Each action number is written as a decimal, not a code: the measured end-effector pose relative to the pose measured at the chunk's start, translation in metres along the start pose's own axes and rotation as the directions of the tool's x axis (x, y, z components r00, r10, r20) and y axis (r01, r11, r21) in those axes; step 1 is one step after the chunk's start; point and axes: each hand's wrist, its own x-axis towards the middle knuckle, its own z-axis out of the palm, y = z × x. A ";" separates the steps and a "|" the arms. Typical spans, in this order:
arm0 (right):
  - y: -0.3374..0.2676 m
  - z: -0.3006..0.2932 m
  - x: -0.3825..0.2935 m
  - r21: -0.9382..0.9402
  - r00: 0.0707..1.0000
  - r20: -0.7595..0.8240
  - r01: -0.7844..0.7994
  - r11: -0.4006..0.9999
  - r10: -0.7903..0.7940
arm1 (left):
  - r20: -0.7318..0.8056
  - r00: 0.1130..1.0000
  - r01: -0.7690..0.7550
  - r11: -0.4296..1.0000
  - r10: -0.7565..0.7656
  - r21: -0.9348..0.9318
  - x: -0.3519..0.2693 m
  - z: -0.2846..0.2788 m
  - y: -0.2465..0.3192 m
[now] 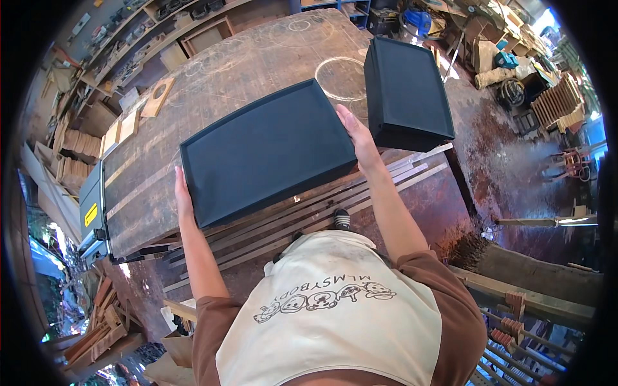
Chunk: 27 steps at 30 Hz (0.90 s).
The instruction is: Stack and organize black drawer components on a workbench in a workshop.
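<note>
A black rectangular tray (270, 149) with a low raised rim is held between my two hands over the near edge of a worn wooden worktable (231, 72). My left hand (184, 195) presses on its left end, and my right hand (358, 137) grips its right end, thumb near the rim. Whether the tray still rests on the table cannot be told. To the right of my right hand, a stack of similar black trays (410, 91) stands at the table's right edge.
Wooden boards (157, 97) lie along the table's far left side. A grey case with a yellow label (91, 214) sits at the left end. Long wooden strips (289, 212) lie below the near edge. Shelves with tools (140, 60) stand behind; wood slats (557, 103) are stacked at right.
</note>
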 end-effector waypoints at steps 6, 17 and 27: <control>0.000 -0.004 0.005 0.019 0.998 0.048 0.045 0.999 -0.046 | -0.111 0.994 -0.020 0.999 0.025 0.040 0.006 -0.015 -0.002; -0.024 -0.316 -0.050 -0.699 0.436 -0.714 -0.408 0.587 -0.548 | 0.520 0.733 -0.674 0.570 0.439 0.470 -0.040 0.339 0.014; -0.055 -0.307 -0.042 -0.716 0.616 -0.697 -0.629 0.303 -0.367 | 0.417 0.689 0.674 0.735 -0.593 -0.068 -0.004 0.513 -0.198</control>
